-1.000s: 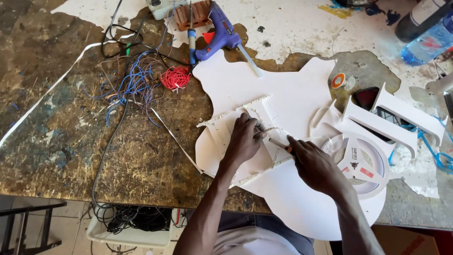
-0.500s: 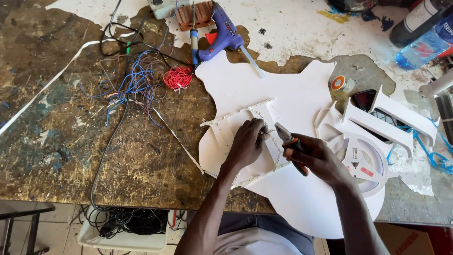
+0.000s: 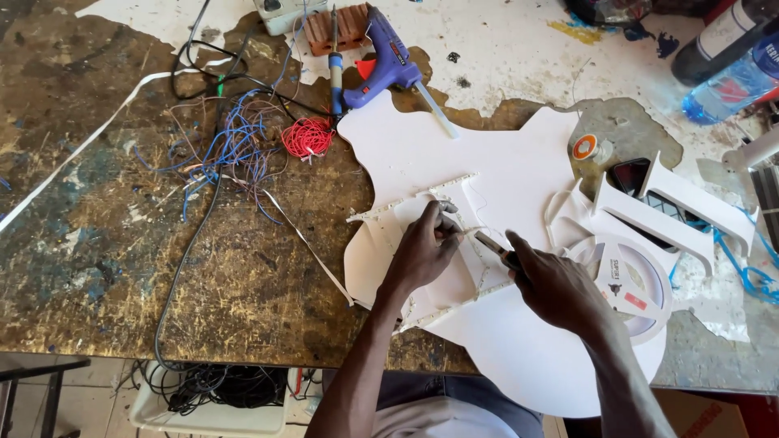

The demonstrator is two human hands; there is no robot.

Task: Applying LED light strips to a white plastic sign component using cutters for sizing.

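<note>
**Working a white strip on the cut board**

Pinching the white strip [image 3: 454, 212] with the left hand [image 3: 423, 250], fingertips clamped on it. Gripping a small dark-handled tool [image 3: 497, 248] in the right hand [image 3: 556, 288], fingers closed around it, tip close to the strip. Resting over a large white cut-out board [image 3: 454, 150] on the worn workbench [image 3: 97, 243]. Lying near the board's top edge: blue glue gun [image 3: 388, 61], red wire coil [image 3: 307, 136].

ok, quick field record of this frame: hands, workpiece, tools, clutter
left hand: pinching a thin wire end against the white strip frame
right hand: holds a small dark-handled tool, tip aimed at the left fingers
workpiece: white cut-out board under both hands
tools behind: purple glue gun, soldering iron
clutter: blue wires, red wire coil
surface: worn bench
</note>
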